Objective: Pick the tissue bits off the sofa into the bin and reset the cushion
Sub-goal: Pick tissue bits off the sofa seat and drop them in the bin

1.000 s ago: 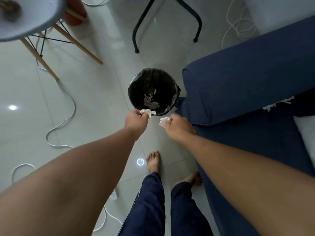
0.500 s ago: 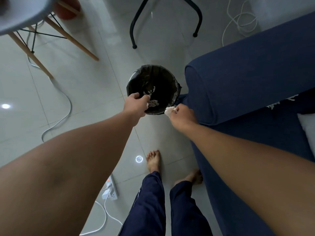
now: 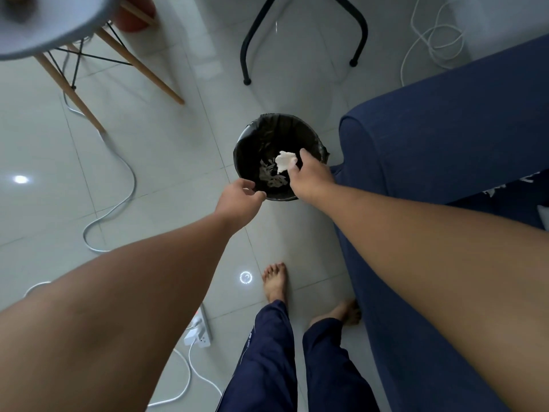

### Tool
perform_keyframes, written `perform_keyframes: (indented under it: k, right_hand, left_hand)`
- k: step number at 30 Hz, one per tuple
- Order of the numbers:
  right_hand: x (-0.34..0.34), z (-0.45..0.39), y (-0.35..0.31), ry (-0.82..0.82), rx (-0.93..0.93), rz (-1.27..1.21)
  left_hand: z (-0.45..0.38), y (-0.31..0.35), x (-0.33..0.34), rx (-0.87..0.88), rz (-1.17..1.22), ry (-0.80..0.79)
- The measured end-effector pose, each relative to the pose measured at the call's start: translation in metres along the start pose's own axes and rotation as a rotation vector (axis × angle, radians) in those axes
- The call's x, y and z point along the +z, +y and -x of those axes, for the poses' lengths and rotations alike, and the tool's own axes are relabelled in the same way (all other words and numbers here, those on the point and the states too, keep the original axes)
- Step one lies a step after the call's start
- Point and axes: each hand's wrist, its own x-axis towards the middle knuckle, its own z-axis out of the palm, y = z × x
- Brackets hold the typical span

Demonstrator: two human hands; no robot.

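Note:
A black-lined bin point(image 3: 252, 135) stands on the floor beside the navy sofa point(image 3: 445, 129). Several tissue bits point(image 3: 269, 177) lie at its bottom. My right hand point(image 3: 312, 178) reaches over the bin's right side and pinches a white tissue bit point(image 3: 285, 162) between thumb and fingers above the opening. Just outside the near rim is my left hand point(image 3: 240, 200), fingers loosely curled and apart, holding nothing. More tissue bits point(image 3: 505, 188) lie on the sofa seat at the right. A corner of the white cushion point(image 3: 545, 214) shows at the right edge.
A chair with wooden legs point(image 3: 74, 93) stands at the far left, and black metal legs point(image 3: 246, 49) stand behind the bin. White cables point(image 3: 118, 203) trail over the tiled floor. A power strip point(image 3: 199, 328) lies near my bare feet point(image 3: 276, 283).
Both hands moved forward to the bin. My left hand let its tissue bit go and pulled back to the rim. My right hand moved over the opening with its bit.

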Motion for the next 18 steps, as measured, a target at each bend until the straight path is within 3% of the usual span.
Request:
perform_keyframes:
  k: [12, 18]
  right_hand:
    - [0.016, 0.032, 0.05, -0.109, -0.032, 0.282]
    - [0.011, 0.052, 0.062, -0.132, -0.037, 0.29]
  left_hand:
    - [0.005, -0.009, 0.015, 0.077, -0.315, -0.011]
    - [0.015, -0.003, 0.025, 0.082, -0.377, -0.031]
